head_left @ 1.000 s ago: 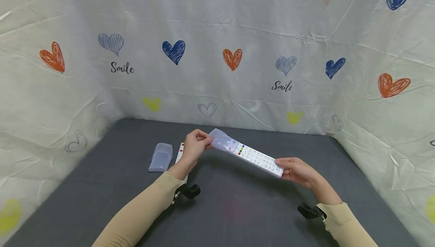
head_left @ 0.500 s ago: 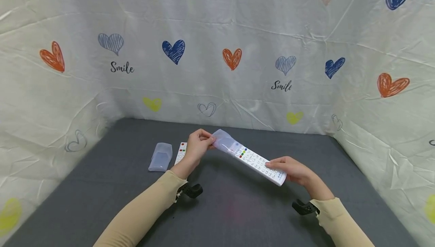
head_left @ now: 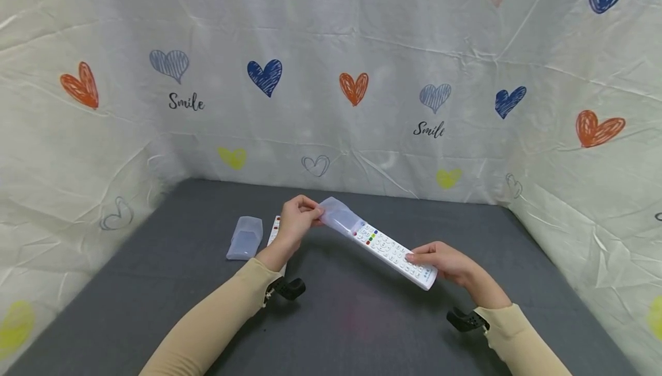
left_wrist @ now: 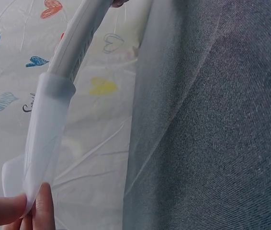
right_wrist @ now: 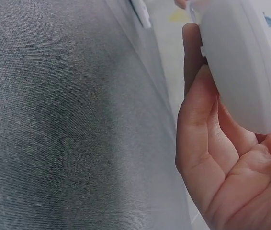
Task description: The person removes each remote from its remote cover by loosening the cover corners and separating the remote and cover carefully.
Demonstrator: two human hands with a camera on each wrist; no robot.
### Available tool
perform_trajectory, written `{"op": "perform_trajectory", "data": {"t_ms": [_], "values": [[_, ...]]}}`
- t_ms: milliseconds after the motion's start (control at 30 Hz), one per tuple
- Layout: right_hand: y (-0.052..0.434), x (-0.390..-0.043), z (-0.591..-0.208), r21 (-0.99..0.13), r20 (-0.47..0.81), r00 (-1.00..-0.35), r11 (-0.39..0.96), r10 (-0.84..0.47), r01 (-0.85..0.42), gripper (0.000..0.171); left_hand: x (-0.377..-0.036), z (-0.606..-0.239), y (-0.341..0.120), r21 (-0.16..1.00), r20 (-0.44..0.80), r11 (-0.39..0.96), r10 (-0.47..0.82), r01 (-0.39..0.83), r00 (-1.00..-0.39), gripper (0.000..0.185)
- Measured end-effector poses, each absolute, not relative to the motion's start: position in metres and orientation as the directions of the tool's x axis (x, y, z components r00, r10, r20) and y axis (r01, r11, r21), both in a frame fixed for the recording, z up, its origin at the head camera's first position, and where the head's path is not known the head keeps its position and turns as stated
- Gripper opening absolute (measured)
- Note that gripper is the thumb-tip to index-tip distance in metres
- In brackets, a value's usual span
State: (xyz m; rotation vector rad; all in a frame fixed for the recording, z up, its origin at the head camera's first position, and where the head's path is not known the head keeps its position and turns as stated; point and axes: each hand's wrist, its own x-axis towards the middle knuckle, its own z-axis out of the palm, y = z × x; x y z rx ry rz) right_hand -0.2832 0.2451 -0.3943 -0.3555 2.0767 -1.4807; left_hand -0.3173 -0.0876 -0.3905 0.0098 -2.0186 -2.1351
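A white remote control [head_left: 390,249] with coloured buttons slants above the dark table in the head view. Its upper end sits inside a translucent silicone sleeve [head_left: 338,215], and most of its keypad shows outside. My left hand [head_left: 296,223] pinches the closed end of the sleeve between thumb and fingers. In the left wrist view the sleeve's mouth [left_wrist: 58,85] fits round the remote's body. My right hand [head_left: 447,261] grips the lower end of the remote, thumb on the keypad. The right wrist view shows the fingers [right_wrist: 202,103] curled along its underside.
Another translucent sleeve [head_left: 245,239] lies on the dark table [head_left: 357,330] at the left. Beside it rests a second white remote [head_left: 274,231], partly hidden behind my left hand and wrist. A white curtain [head_left: 310,37] printed with hearts stands round the table.
The lower end of the remote has tilted down. My right hand has shifted left along it, its thumb further onto the keypad. Less of the remote shows beneath the sleeve's cover.
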Motion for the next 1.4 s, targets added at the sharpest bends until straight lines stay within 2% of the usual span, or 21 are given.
{"op": "perform_trajectory", "data": {"t_ms": [200, 400, 600, 967, 1167, 1400], "values": [[0.246, -0.283, -0.390, -0.923, -0.293, -0.812, 0.370, -0.504, 0.103, 0.036, -0.318, -0.387, -0.095, 0.989, 0.133, -0.035, -0.164, 0.141, -0.977, 0.010], [0.254, -0.279, -0.388, -0.923, -0.316, -0.820, 0.354, -0.478, 0.149, 0.044, -0.321, -0.385, -0.108, 0.992, 0.125, 0.006, -0.256, 0.127, -0.959, 0.009], [0.249, -0.280, -0.389, -0.931, -0.337, -0.809, 0.296, -0.482, 0.211, 0.047, -0.321, -0.387, -0.103, 0.994, 0.106, 0.032, -0.196, 0.101, -0.975, 0.010], [0.232, -0.283, -0.394, -0.922, -0.386, -0.791, 0.229, -0.474, 0.313, 0.052, -0.320, -0.389, -0.102, 0.995, 0.094, 0.046, -0.173, 0.087, -0.980, 0.015], [0.225, -0.283, -0.397, -0.915, -0.400, -0.774, 0.169, -0.491, 0.366, 0.046, -0.320, -0.391, -0.103, 0.995, 0.077, 0.073, -0.126, 0.068, -0.989, 0.015], [0.212, -0.281, -0.401, -0.903, -0.424, -0.787, 0.150, -0.448, 0.401, 0.039, -0.320, -0.395, -0.104, 0.995, 0.061, 0.083, -0.068, 0.055, -0.996, 0.015]]}}
